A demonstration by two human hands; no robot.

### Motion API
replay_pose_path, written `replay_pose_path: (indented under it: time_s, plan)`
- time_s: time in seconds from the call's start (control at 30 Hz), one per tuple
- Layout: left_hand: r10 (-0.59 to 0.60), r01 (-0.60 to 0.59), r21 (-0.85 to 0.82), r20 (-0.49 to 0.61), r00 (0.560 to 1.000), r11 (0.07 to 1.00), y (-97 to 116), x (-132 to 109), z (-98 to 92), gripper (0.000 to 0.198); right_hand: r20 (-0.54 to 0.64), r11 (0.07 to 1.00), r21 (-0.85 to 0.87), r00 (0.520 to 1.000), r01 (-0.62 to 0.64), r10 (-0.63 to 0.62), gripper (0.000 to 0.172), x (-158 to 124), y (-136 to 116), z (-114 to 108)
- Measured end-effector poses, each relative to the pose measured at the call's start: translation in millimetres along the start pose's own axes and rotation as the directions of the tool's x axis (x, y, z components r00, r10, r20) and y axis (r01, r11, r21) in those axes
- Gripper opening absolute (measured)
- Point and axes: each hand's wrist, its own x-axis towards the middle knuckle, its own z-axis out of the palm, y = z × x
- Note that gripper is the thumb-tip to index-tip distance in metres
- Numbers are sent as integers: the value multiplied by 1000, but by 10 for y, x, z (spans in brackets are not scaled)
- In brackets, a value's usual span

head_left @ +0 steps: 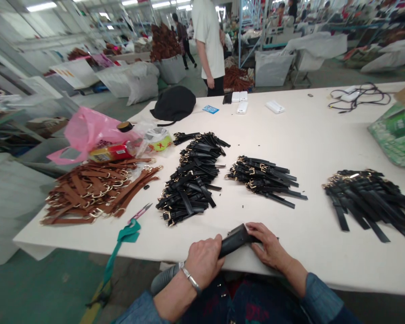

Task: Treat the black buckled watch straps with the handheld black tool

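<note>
My left hand (203, 258) is wrapped round the black nozzle (235, 240) of a grey ribbed vacuum hose (165, 278), which runs under my wrist at the table's near edge. At the nozzle's mouth, my right hand (268, 246) has its fingertips closed on a dark strap-like piece, mostly hidden by the fingers and nozzle. Beyond my hands lie a long heap of black straps with gold buckles (192, 180) and a smaller bunch of black buckled straps (263, 180). Farther right is another pile of black straps (367, 198).
Brown straps with metal rings (91, 189) cover the table's left side, near pink-handled snips (142, 211) and a teal ribbon (128, 231). Behind them are a pink bag (87, 130) and a black cap (175, 103). A person (211, 42) stands beyond the white table (310, 148).
</note>
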Motion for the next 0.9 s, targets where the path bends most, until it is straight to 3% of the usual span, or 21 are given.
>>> replay_pose_path:
  time_s: [0.27,0.4,0.63,0.9]
  plan:
    - [-164,163,-19,-13,986,986,-438,-128,28,26,-45,995,-40,995,-87,85,23,33,-69,53]
    - [-187,186,-48,-27,982,981,-558,-238,28,26,-90,992,-104,994,-70,61,17,50,-112,81]
    - [-147,147,-99,5,989,984,-438,-356,-40,27,-50,963,-264,997,50,-65,18,0,-163,77]
    - [-74,81,-75,93,993,994,-336,-415,103,34,-50,982,-182,997,51,-61,24,-193,-195,97]
